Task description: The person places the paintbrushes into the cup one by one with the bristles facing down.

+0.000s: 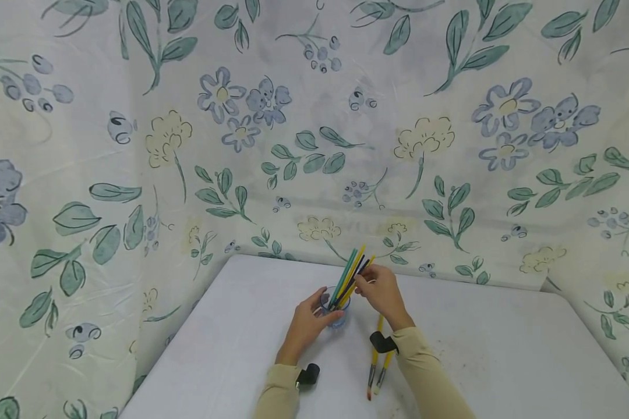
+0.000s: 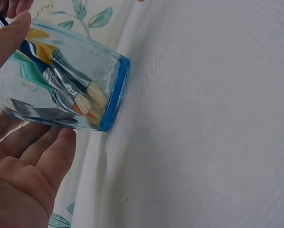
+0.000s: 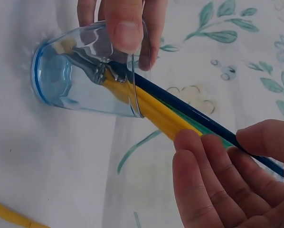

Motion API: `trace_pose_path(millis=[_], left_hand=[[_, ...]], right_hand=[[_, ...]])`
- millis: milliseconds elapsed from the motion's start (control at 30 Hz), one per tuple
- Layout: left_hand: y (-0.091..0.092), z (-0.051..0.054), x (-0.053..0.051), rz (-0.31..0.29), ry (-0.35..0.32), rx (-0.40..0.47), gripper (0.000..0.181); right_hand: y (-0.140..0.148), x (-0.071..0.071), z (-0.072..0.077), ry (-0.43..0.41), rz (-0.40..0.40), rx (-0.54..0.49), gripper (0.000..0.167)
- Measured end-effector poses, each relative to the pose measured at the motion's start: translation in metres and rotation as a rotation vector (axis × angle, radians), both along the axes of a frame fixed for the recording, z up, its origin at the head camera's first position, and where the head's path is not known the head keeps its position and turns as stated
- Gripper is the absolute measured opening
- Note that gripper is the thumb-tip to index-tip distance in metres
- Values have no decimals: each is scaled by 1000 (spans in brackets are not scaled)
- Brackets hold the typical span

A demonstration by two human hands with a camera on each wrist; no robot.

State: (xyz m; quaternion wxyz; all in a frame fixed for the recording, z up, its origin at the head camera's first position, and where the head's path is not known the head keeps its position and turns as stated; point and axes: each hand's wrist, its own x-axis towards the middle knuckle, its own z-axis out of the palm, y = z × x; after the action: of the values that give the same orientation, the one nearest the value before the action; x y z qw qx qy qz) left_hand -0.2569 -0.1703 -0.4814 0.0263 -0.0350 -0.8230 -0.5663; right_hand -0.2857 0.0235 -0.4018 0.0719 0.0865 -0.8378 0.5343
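A clear glass with a blue base (image 3: 85,102) stands on the white table, holding several paintbrushes, bristles down. Their yellow, teal and dark blue handles lean out over the rim toward the right. My left hand (image 1: 309,323) grips the glass near its rim, thumb on the near side and fingers on the far side. Above the rim, my right hand (image 1: 384,291) pinches the handle of a dark blue paintbrush (image 3: 180,105) between thumb and fingers. Its fingertips lie close to the yellow handles (image 3: 163,118). In the left wrist view, bristles (image 2: 92,102) show through the glass.
Two yellow-handled paintbrushes (image 1: 373,368) lie on the table (image 1: 503,349) by my right forearm, partly hidden under it. A floral cloth (image 1: 314,169) hangs behind the table and along its left side. Each wrist carries a small black camera (image 1: 308,375).
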Motion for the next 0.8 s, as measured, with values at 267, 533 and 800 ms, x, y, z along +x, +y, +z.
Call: trace_pose_path(millis=[267,533,800], left_hand=[[-1,0,0,4,8,-3,88],[-1,-1,-1,4,17,0,87],[1,-2,0,2,14,-14,89]], right_hand=[[7,1,-7,-26,4,21,16],[19,3,-18,-77,-15,32,18],[42,9,-34,-128,-83,39,21]])
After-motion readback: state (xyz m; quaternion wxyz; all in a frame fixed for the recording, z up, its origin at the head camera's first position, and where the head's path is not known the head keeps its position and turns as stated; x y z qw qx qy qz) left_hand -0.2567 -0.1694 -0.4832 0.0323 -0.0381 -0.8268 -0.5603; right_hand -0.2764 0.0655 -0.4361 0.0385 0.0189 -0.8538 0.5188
